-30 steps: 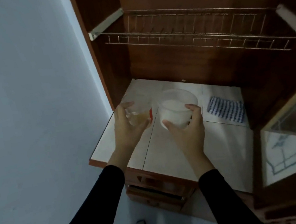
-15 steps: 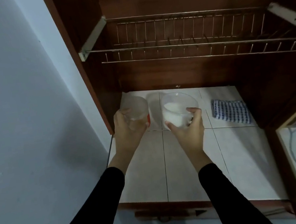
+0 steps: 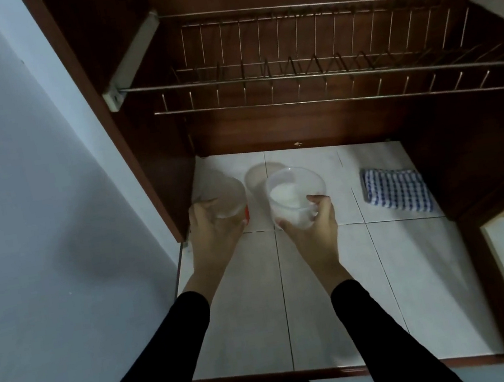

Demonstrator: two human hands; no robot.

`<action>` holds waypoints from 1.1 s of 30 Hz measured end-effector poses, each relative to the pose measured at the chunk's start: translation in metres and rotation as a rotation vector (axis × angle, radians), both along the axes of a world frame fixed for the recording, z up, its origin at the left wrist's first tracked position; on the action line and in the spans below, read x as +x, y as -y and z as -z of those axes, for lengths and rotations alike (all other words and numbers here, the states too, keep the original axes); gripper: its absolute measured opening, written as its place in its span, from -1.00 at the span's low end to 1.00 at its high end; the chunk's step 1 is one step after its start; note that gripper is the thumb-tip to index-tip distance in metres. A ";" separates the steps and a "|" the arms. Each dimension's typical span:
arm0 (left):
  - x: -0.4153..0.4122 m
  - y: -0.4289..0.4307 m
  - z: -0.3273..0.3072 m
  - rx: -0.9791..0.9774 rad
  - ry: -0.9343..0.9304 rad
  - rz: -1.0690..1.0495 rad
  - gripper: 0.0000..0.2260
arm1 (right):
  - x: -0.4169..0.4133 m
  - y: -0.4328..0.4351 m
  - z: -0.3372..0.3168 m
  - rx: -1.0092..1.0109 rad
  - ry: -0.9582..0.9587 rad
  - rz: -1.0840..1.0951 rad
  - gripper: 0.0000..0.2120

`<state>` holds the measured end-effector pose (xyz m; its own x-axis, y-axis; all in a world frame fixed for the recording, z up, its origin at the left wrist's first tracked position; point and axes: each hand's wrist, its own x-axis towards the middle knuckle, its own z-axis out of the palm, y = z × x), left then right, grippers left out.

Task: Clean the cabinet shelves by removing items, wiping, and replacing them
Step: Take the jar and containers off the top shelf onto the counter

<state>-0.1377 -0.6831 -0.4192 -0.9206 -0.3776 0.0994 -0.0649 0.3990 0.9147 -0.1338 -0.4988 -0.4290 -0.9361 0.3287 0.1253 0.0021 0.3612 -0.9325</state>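
At the far left of the tiled shelf, the left hand curls round a clear jar, the right hand round a clear tub holding something white; both look light, thin-walled, probably slick plastic; best gripped round the sides, kept upright.

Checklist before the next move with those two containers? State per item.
1. Grip of left hand on clear container: ok.
2. Grip of right hand on clear tub, white contents inside: ok.
3. Is the clear tub upright: ok.
4. Is the checked cloth apart from the tub, to its right: ok.
5. Are the containers resting on the tiled shelf or lifted: cannot tell.
6. Is the round shape behind the tub a shadow or an object: cannot tell.
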 end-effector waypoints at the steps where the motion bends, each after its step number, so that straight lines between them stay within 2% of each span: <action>1: -0.002 -0.001 0.001 0.006 -0.009 0.001 -0.34 | -0.002 -0.001 0.002 0.002 0.003 0.000 -0.39; 7: -0.009 -0.003 0.016 0.066 -0.004 0.067 -0.34 | -0.012 -0.005 0.016 0.060 0.012 -0.025 -0.36; 13: -0.011 -0.004 0.032 -0.053 -0.040 0.130 -0.40 | -0.013 -0.008 0.023 0.048 0.021 -0.008 -0.36; 21: -0.010 -0.009 0.040 -0.039 -0.069 0.140 -0.42 | -0.008 -0.003 0.020 0.159 0.085 0.019 -0.32; 25: -0.007 -0.009 0.039 -0.053 -0.055 0.158 -0.34 | -0.005 -0.006 0.018 0.197 0.057 -0.011 -0.33; 30: 0.003 -0.003 0.036 0.000 0.018 0.196 -0.13 | 0.007 -0.013 0.015 0.339 0.001 -0.058 -0.30; 33: 0.012 0.003 0.042 -0.131 0.139 0.171 -0.13 | 0.022 -0.015 0.012 0.417 0.030 -0.065 -0.17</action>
<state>-0.1262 -0.6866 -0.4608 -0.9782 -0.2075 0.0054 -0.1077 0.5295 0.8414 -0.1119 -0.4840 -0.4414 -0.9583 0.1962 0.2078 -0.0083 0.7077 -0.7065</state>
